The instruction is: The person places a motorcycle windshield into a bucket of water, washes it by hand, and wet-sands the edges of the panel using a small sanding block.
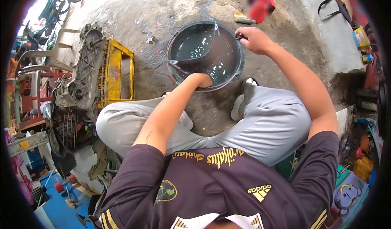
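Note:
A dark round bucket [172, 71] of murky water stands on the floor in front of my knees. In it lies a thin, dark curved panel [191, 66], partly under water, with two pointed tips rising near the rim. My left hand [203, 80] reaches over the near rim into the water; its fingers are hidden below the surface. Beyond the bucket's right rim, my right hand [255, 40] is closed with its fingers curled round a small dark thing [240, 36]. What that thing is, I cannot make out.
A yellow crate [131, 75] and a grey metal engine casing [87, 66] stand to the left, near a plastic chair [57, 45]. A red object [260, 9], partly blurred, lies beyond the bucket. A concrete ledge [338, 49] runs along the right.

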Tool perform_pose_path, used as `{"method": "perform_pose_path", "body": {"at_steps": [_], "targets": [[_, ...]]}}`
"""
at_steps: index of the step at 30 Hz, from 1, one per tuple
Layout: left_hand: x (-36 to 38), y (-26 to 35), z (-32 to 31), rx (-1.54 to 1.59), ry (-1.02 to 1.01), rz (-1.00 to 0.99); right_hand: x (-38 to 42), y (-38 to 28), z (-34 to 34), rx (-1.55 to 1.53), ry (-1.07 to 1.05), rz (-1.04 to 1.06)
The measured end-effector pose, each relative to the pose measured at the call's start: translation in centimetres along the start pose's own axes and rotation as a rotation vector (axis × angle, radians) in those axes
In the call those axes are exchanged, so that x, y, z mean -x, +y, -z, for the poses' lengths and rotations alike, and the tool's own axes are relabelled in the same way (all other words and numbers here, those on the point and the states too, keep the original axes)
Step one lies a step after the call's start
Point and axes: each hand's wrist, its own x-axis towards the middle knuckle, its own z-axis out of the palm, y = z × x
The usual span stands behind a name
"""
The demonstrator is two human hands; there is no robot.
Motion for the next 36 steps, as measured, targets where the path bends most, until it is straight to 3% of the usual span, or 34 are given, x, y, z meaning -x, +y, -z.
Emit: {"method": "perform_pose_path", "body": {"at_steps": [4,6,7,10,14,19,28,31,36], "targets": [[2.7,1.7,2.1,0.048,0.014,0.175,0.2,1.7,-0.2,0.032,0.035,0.016],[2.7,0.0,2.4,0.315,0.092,0.183,0.1,2.6,-0.7,0.089,0.028,-0.008],[4.0,0.0,3.5,0.887,0.028,0.186,0.0,2.5,-0.7,0.073,0.029,-0.008],[8.3,0.0,8.0,1.003,0.029,0.112,-0.2,2.0,-0.5,0.066,-0.013,-0.032],[15.4,-0.6,13.8,0.815,0.102,0.203,-0.6,1.1,-1.1,0.073,-0.049,0.015],[20.2,-3.7,15.5,0.7,0.192,0.328,-0.6,0.7,-1.0,0.062,-0.018,0.071],[19.6,-4.9,11.8,0.508,0.321,0.115,0.6,3.2,-0.8,0.055,-0.034,-0.031],[19.6,-4.3,11.8,0.317,0.291,0.203,0.9,2.9,-0.8,0.064,-0.026,-0.039],[18.8,-5.2,11.3,0.313,0.302,0.188,0.7,2.6,-1.0,0.047,-0.036,-0.031]]}}
